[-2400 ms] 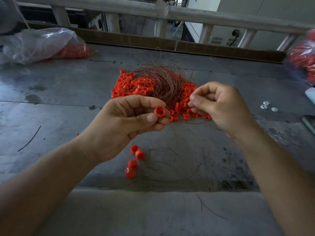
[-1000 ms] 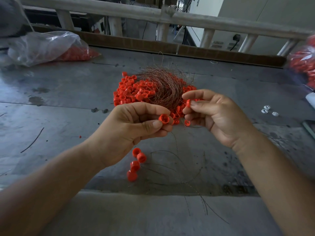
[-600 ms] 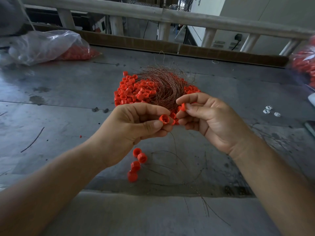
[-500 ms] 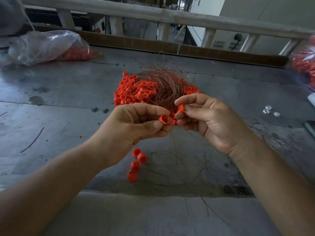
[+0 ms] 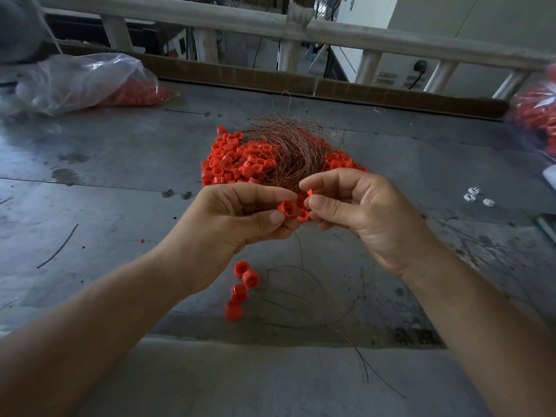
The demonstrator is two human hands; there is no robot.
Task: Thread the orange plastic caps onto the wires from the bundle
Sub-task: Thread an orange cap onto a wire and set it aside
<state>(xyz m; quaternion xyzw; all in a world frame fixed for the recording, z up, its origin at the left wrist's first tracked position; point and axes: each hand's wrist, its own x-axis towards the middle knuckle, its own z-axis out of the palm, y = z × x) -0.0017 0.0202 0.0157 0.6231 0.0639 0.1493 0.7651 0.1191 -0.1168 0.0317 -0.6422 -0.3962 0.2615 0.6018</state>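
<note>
The right hand (image 5: 370,218), pinching a second cap (image 5: 310,194), is drawing back from the wire bundle (image 5: 294,152) toward the left hand (image 5: 222,233). That hand is pinching the first cap (image 5: 287,209). Threading is likely resuming.

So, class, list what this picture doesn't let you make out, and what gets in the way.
Head view:
1. Whether the wire runs through the cap in the left hand: too thin, fingers cover it.
2. What the right hand pinches: thumb and forefinger hide most of the orange piece.
3. Bag at the right edge: blurred, cut off.
4. White bits: too small.
</note>
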